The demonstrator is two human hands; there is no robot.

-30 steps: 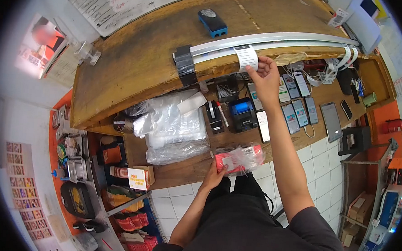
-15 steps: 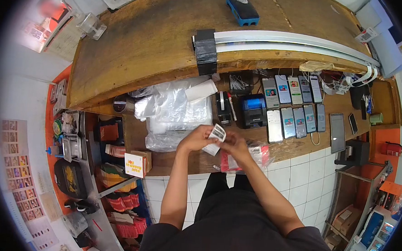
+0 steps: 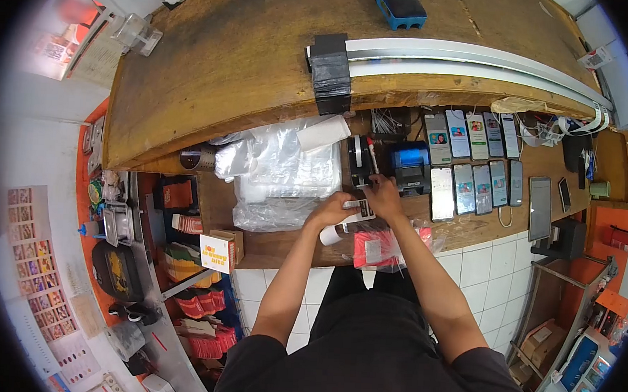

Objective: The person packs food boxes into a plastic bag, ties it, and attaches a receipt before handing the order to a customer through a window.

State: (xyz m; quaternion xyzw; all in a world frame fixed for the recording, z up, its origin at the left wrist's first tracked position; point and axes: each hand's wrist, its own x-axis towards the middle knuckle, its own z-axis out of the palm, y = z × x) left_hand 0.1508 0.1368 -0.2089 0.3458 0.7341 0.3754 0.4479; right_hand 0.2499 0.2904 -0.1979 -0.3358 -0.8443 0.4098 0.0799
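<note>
In my left hand (image 3: 331, 211) is a small white printed slip (image 3: 362, 211), pinched at its edge. My right hand (image 3: 385, 198) is closed at the lower end of a red-and-white pen (image 3: 373, 156), its fingertips partly hiding that end. Beside the pen stands a black device with a white band (image 3: 359, 160), and to the right a black printer with a blue top (image 3: 410, 167). Below my hands lie a white roll (image 3: 331, 234) and a red packet in clear plastic (image 3: 377, 248).
Clear plastic bags (image 3: 286, 177) cover the counter's left side. Several phones (image 3: 464, 189) lie in two rows at right, with a tablet (image 3: 540, 208) beyond. A raised wooden shelf (image 3: 221, 70) overhangs the back. A small printed box (image 3: 216, 253) sits at the left front edge.
My right hand has left the slip and moved up to the pen. The slip stays in my left hand, now lower over the counter. The view has shifted slightly.
</note>
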